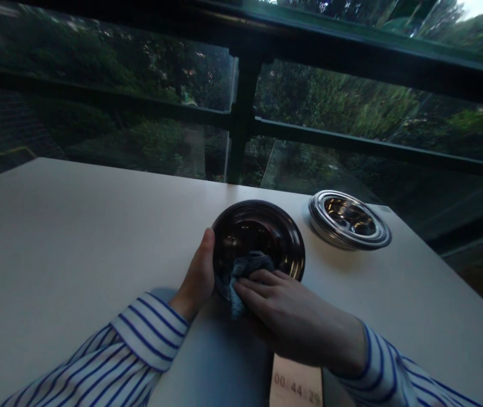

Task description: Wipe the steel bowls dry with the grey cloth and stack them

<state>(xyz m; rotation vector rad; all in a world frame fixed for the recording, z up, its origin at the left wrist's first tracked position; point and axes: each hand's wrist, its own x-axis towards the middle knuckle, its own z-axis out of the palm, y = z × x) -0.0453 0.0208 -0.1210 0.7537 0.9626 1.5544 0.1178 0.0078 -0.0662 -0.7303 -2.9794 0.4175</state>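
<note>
A dark, shiny bowl [262, 223] is tilted with its inside toward me above the white table. My left hand [199, 277] grips its left side, thumb along the rim and the other fingers hidden behind it. A blue-grey cloth [252, 262] is bunched under the fingers of my right hand [292, 311], which press it against the lower inside of the bowl. Part of the cloth hangs over the near rim.
Several nested metal bowls [349, 220] stand on the white table [97, 226] at the back right. A phone [296, 384] showing a timer lies near me, below my right wrist. Windows with dark green frames [245, 113] rise behind the table.
</note>
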